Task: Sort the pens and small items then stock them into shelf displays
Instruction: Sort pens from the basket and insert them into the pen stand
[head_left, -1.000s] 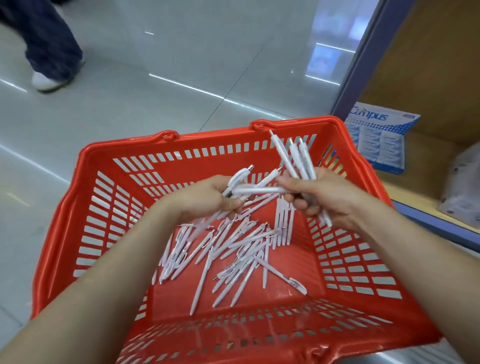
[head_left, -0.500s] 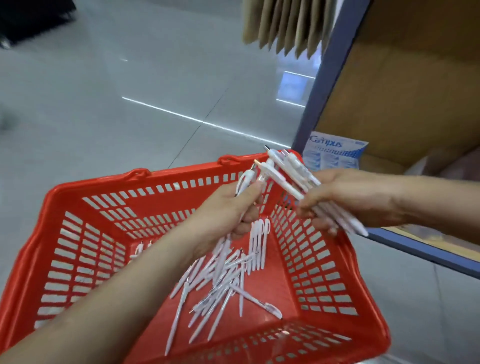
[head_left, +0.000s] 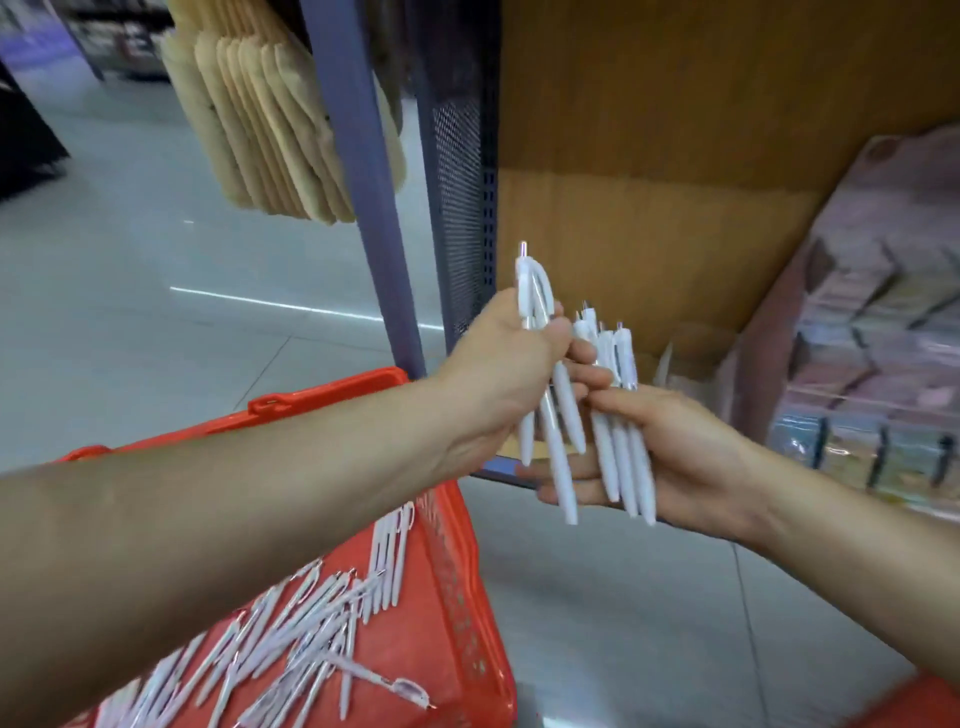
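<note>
White pens (head_left: 619, 456) gripped in left hand (head_left: 498, 384), right hand (head_left: 693, 457); now beyond basket (head_left: 332, 397), by shelf (head_left: 649, 234)

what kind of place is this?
Likely a stationery shop aisle: a red shopping basket of white pens, a wood-backed display shelf holding wrapped stock, and tan goods hanging beside it.

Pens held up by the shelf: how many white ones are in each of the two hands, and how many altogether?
Pens in the left hand: 3
Pens in the right hand: 3
Total: 6
</note>
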